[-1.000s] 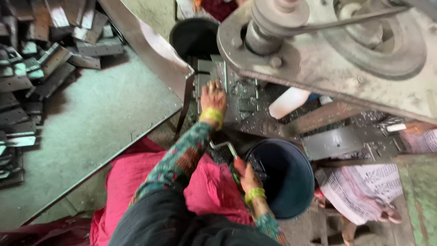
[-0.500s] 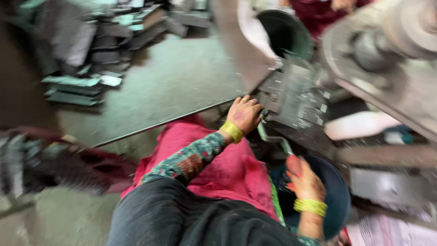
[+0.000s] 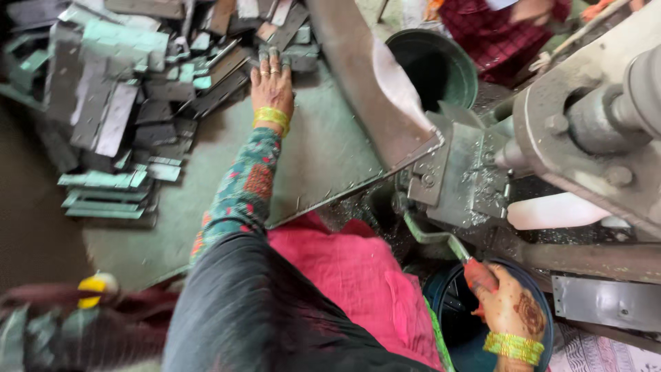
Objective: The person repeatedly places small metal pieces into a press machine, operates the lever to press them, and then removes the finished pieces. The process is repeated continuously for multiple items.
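Left hand (image 3: 273, 81) lies flat, fingers spread wide, on the pile of grey metal strips (image 3: 124, 89) across the floor. Right hand (image 3: 506, 303) grips the red-handled lever (image 3: 451, 246) above a dark blue bucket (image 3: 540, 313), beside the grey press (image 3: 461, 176).

The grey metal strips (image 3: 131, 89) lie in a loose heap on the floor (image 3: 310, 158), flat and oblong, dull with pale greenish faces, stacked crosswise and spilling toward its far left corner. The left hand (image 3: 273, 83) rests palm-down on the pile's near edge. The red-handled tool (image 3: 461, 258) points its grey metal end up toward the press, gripped low in the right hand (image 3: 513, 310).
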